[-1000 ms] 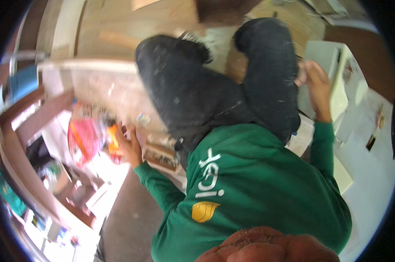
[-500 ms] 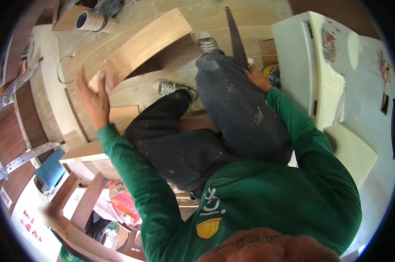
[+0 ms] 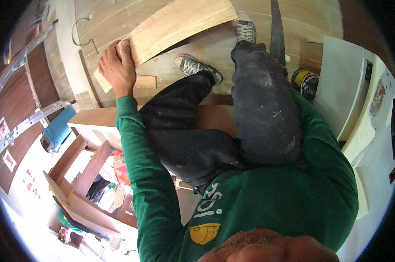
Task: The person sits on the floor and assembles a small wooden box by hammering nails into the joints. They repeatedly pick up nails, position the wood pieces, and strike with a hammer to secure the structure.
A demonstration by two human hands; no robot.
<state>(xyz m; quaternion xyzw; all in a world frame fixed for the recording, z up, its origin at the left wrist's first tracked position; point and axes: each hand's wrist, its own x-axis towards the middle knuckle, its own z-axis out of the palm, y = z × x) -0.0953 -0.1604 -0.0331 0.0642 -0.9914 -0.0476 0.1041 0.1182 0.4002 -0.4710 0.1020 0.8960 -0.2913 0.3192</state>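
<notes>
My left hand (image 3: 118,65) is closed at the left end of a long pale wooden board (image 3: 184,26), its thumb against the board's end. The board slants up to the right, its far end beside my shoe (image 3: 245,30). A dark handsaw blade (image 3: 277,32) points away from me, just right of my raised knee. My right forearm (image 3: 309,115) goes down behind that leg. The leg hides my right hand and the saw's handle.
Short pale wood pieces (image 3: 146,81) lie by my left hand. A bent wire (image 3: 76,32) is on the tiled floor. A yellow-and-black roll-shaped item (image 3: 305,81) sits beside a white cabinet-like unit (image 3: 339,83) at right. A wooden frame (image 3: 90,170) and metal ladder (image 3: 31,124) stand at left.
My left hand has closed from spread fingers onto the board's end. My right hand, seen before at the saw handle, is now hidden behind my leg. The whole view has shifted.
</notes>
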